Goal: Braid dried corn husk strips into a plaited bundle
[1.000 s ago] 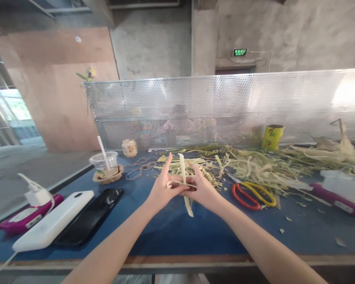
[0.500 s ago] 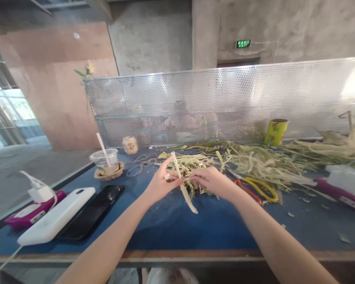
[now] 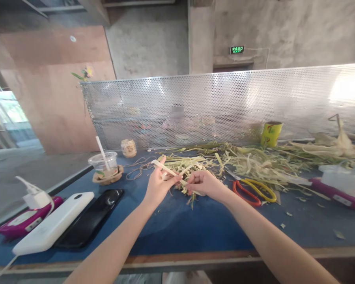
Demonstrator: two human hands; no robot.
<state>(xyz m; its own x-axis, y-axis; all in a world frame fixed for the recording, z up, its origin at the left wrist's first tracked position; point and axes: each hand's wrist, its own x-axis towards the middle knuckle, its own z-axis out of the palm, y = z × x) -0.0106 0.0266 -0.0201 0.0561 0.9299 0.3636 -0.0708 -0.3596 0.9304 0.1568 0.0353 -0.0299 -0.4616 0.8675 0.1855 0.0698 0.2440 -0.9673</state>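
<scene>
Pale flat plant strips [image 3: 165, 167] cross between my two hands, above the blue table. My left hand [image 3: 160, 182] pinches them between thumb and fingers, and one strip slants up to the left past its fingers. Close beside it on the right, my right hand [image 3: 202, 183] has its fingers curled, pinching the strips' other end. Behind and under both hands lies a heap of dried green and cream plant pieces [image 3: 195, 161]. The exact ends of the strips are partly hidden by the fingers.
Red-handled [image 3: 246, 193] and yellow-handled scissors [image 3: 262, 189] lie right of my hands. On the left are a black phone [image 3: 90, 219], a white power bank [image 3: 55, 223] and a plastic cup [image 3: 103, 161]. A yellow-green roll [image 3: 271, 134] stands before the perforated metal screen [image 3: 165, 98].
The strip at my left hand has swung from steep to slanting left, with its lower end no longer hanging toward the table. The whole view has shifted slightly.
</scene>
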